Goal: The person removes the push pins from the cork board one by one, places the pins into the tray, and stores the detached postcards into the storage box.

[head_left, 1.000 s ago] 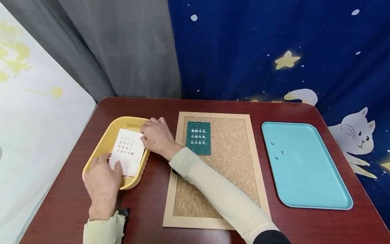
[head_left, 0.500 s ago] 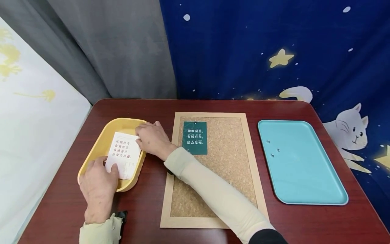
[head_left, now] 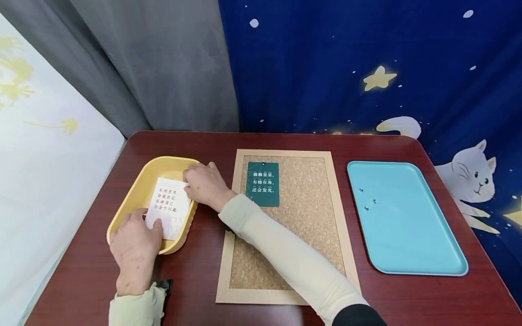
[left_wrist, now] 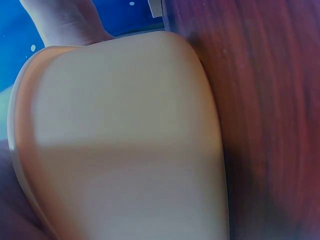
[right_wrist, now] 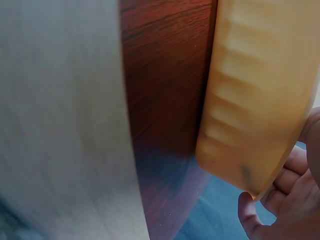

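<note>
A white card point(head_left: 169, 206) with red printed Chinese characters lies in the yellow plastic basket point(head_left: 138, 192) at the table's left. My left hand point(head_left: 136, 242) reaches over the basket's near-left rim and pinches the card's lower left edge between thumb and fingers. At the card's upper right edge, over the basket's right rim, my right hand point(head_left: 208, 183) has its fingers curled on the card; its fingertips are partly hidden. The basket's outer wall point(left_wrist: 125, 100) fills much of the left wrist view. In the right wrist view, the right hand point(right_wrist: 295, 205) is beside the basket point(right_wrist: 250, 90).
A wood-framed cork board point(head_left: 306, 226) lies in the middle, under the right forearm. A dark green card point(head_left: 263, 184) is pinned near its top left. Further right, a turquoise tray point(head_left: 412, 226) bears three small pins point(head_left: 367, 208). Curtains stand behind the table point(head_left: 391, 290).
The white card has shifted slightly lower in the basket, and its printing now reads clearly. Both hands stay almost where they were; the whole view has shifted a little.
</note>
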The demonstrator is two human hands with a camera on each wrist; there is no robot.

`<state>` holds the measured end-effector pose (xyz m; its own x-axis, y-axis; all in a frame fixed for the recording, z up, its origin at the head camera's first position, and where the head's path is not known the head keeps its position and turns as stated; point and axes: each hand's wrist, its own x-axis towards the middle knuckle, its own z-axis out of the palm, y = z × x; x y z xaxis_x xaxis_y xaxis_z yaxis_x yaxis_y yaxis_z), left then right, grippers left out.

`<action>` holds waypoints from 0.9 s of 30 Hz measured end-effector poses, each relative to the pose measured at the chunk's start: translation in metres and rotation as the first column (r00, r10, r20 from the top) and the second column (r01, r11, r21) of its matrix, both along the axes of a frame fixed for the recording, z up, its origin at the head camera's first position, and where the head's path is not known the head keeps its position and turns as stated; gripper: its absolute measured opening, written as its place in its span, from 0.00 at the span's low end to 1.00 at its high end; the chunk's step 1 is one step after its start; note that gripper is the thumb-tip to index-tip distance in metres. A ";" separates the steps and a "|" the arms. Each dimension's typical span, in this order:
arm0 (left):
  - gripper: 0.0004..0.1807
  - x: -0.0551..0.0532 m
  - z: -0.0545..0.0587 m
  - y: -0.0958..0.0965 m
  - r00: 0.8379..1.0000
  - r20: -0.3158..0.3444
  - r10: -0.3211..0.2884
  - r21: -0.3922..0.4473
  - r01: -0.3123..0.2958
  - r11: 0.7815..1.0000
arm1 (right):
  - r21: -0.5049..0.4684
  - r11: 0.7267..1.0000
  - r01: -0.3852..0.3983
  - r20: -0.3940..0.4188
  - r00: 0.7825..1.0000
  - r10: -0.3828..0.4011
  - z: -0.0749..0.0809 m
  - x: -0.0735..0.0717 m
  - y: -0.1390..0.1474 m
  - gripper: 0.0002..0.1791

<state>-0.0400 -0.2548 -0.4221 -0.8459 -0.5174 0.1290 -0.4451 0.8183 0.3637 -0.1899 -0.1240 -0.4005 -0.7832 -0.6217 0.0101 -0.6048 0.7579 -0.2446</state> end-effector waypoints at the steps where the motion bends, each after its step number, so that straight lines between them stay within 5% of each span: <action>1: 0.25 0.000 0.000 0.000 1.000 0.006 -0.001 0.000 0.001 1.000 | 0.000 1.000 0.001 0.007 1.000 -0.001 0.000 0.000 0.000 0.07; 27: 0.21 0.000 0.000 0.002 0.999 -0.032 0.003 0.019 -0.002 1.000 | -0.060 0.998 0.009 0.023 1.000 -0.007 -0.002 0.001 0.000 0.06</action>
